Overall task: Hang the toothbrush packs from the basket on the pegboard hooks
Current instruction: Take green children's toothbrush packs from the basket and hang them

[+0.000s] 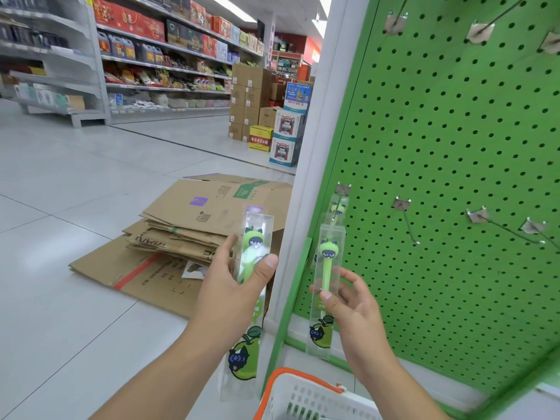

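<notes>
You hold a pack in your left hand, fingers wrapped round it, and pinch another in your right hand below the pegboard. One pack seems hung already; most hooks stand bare, and the basket sits at your feet.

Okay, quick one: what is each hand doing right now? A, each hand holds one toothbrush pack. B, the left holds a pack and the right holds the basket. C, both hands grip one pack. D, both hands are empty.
A: the left hand grips one clear toothbrush pack and the right hand pinches a second pack near the pegboard.
</notes>
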